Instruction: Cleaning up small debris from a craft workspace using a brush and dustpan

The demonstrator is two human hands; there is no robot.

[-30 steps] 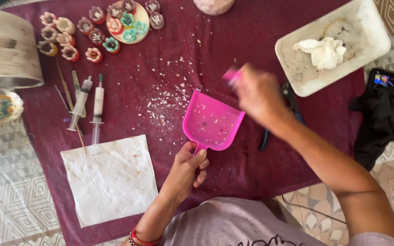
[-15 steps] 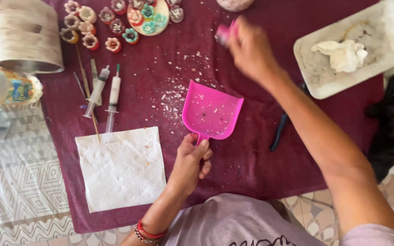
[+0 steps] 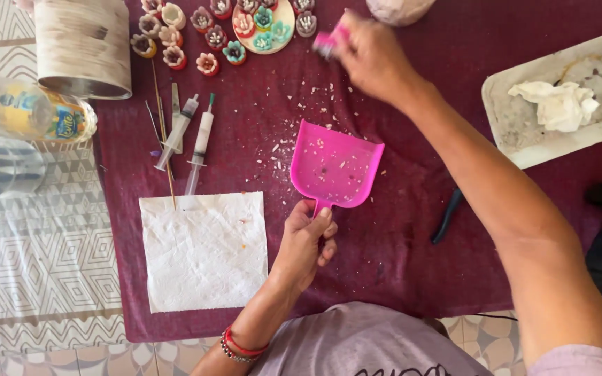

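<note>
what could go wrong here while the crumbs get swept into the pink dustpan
1. The right hand works its small pink brush close to the little flower-shaped candles, so a wide stroke might knock them over.
2. The left hand holds the pink dustpan only by its short handle; tilting it may spill the flakes inside.
3. White crumbs lie scattered toward the syringes and may get pushed under them.

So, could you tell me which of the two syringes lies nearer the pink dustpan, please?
The right-hand syringe, the one with the green tip. The other syringe lies left of it, farther from the dustpan held by the left hand.
</note>
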